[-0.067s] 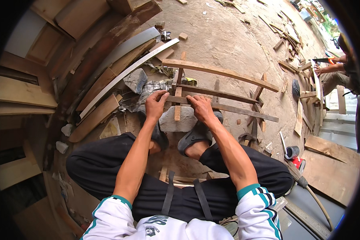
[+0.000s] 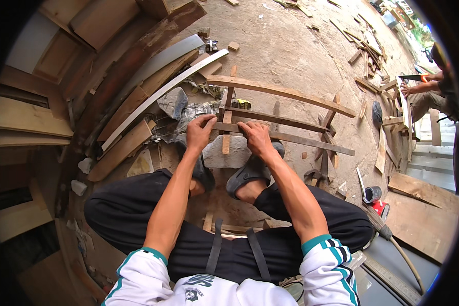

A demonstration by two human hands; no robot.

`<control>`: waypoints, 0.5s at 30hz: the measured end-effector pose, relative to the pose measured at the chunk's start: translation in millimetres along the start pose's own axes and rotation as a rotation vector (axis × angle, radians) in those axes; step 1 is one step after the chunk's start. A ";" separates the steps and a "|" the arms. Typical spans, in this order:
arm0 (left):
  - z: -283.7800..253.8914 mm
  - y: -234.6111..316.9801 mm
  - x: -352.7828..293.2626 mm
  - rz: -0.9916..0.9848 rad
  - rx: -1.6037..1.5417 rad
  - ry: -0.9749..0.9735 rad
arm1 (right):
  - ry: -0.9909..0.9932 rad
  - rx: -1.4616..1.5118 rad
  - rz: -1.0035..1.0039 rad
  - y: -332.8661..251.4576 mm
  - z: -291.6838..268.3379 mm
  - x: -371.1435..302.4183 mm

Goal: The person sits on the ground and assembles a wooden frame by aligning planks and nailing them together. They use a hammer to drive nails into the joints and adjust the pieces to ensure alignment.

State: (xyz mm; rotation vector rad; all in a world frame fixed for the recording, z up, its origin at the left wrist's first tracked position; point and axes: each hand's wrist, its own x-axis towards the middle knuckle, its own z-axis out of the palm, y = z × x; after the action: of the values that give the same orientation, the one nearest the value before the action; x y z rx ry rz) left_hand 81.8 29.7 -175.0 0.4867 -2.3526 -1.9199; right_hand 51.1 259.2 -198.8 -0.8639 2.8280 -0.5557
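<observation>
A ladder-like frame of wooden strips lies on the ground before my feet. Its near strip [image 2: 311, 143] runs left to right over a short crosspiece [image 2: 226, 144]. At that strip's left end my left hand [image 2: 200, 135] is closed in a pinch, thumb and finger at the wood. Just right of the crosspiece, my right hand [image 2: 258, 137] grips the same strip, its fingers bent over it. Beyond lie a middle strip [image 2: 285, 120] and a far strip [image 2: 280, 91], roughly parallel. A grey concrete block [image 2: 223, 158] sits under the crosspiece, between my shoes.
A hammer [image 2: 315, 176] stands near my right knee. Boards and a white strip [image 2: 163, 98] crowd the left. At right are a dark cup [image 2: 373, 194], a red can [image 2: 381, 208] and a co-worker's hand [image 2: 412, 90] near an orange-handled saw [image 2: 415, 78]. Wood scraps [image 2: 370, 53] lie farther off.
</observation>
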 end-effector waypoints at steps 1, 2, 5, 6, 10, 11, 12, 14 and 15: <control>2.1 7.9 2.2 -0.011 0.077 -0.033 | -0.002 0.000 0.011 0.3 -0.1 -1.4; 5.9 14.3 5.2 -0.009 0.088 -0.063 | 0.006 -0.028 0.025 0.2 -0.2 -3.4; 7.7 19.4 14.9 0.014 0.151 -0.154 | 0.024 -0.090 0.048 -9.0 -2.1 -2.5; 9.1 18.1 17.8 0.032 0.182 -0.200 | 0.025 -0.106 0.061 -9.8 -1.0 -3.3; 16.1 15.4 21.7 0.152 0.389 -0.198 | 0.046 -0.153 0.109 -13.0 -2.9 -2.4; 15.3 15.6 22.3 0.155 0.368 -0.173 | 0.053 -0.164 0.120 -13.7 -4.9 0.1; 17.5 17.3 19.0 0.160 0.340 -0.168 | 0.066 -0.159 0.134 -12.3 -2.1 -1.0; 17.4 10.6 12.9 0.116 0.323 -0.144 | 0.069 -0.186 0.140 -18.1 -0.8 -1.6; 19.1 10.1 8.6 0.123 0.309 -0.113 | 0.097 -0.180 0.143 -23.0 -0.6 -1.0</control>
State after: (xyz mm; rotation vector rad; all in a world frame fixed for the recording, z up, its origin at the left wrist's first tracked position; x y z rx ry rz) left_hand 66.9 47.0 -170.7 0.2472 -2.6964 -1.5793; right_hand 63.5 242.3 -189.4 -0.6700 3.0349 -0.3371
